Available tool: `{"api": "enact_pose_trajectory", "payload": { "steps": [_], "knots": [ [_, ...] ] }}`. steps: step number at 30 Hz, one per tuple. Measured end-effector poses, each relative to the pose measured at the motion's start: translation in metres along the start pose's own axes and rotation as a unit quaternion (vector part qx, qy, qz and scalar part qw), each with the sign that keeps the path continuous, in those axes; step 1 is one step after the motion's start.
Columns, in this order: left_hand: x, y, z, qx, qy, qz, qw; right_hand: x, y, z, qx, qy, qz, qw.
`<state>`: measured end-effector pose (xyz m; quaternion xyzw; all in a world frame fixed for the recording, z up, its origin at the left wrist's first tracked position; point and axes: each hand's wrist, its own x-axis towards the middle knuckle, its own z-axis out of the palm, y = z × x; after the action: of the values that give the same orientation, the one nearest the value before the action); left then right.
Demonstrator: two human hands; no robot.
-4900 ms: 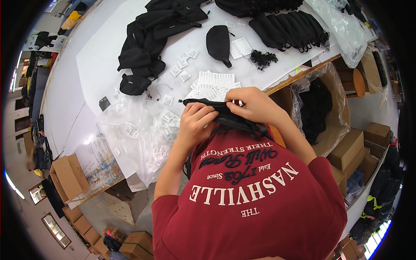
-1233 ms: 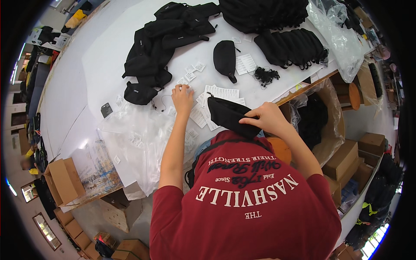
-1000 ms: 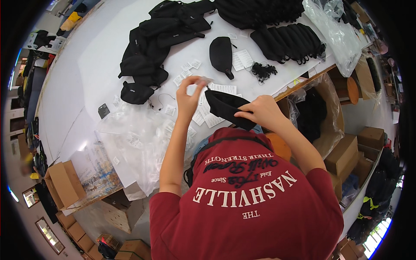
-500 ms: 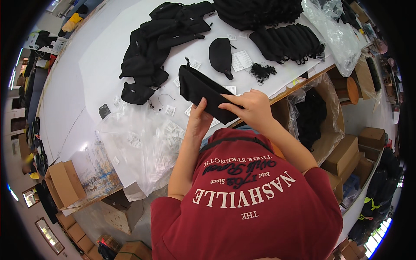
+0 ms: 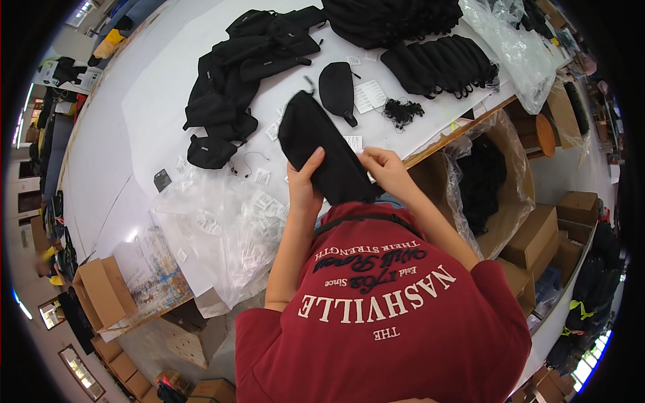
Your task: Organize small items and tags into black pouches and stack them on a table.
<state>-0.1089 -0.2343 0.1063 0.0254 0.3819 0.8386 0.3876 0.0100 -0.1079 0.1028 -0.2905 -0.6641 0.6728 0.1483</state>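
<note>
Black fabric pouch [image 5: 326, 151], lifted off the white table [image 5: 154, 101] moments ago, now stands raised before us, our left hand [image 5: 304, 188] and right hand [image 5: 383, 168] clamped on its lower end, ready for inspection.

Small white paper tags [image 5: 272, 131] lie scattered across the white table [image 5: 154, 101], with a larger white card [image 5: 369, 96] beside a black pouch at its far side. A heap of clear plastic bags [image 5: 228, 228], some holding white slips, spreads along the table's near left edge. More clear plastic wrap [image 5: 514, 47] drapes the far right corner. A large brown carton lined with clear plastic [image 5: 500, 195] stands open right of the table, with closed brown boxes [image 5: 544, 232] just beyond. An open brown box [image 5: 101, 292] sits on the floor at left.
</note>
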Motion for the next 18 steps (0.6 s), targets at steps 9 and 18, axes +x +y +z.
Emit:
{"api": "enact_pose_trajectory", "payload": {
  "steps": [9, 18],
  "knots": [
    [-0.013, 0.003, 0.015, 0.107, -0.059, -0.090, 0.988, 0.029, -0.060, -0.001, 0.015, 0.085, -0.193, 0.977],
    [0.004, 0.006, 0.003, -0.005, -0.020, -0.097, 0.995, 0.010, -0.059, 0.014, -0.127, 0.045, -0.326, 0.936]
  ]
}}
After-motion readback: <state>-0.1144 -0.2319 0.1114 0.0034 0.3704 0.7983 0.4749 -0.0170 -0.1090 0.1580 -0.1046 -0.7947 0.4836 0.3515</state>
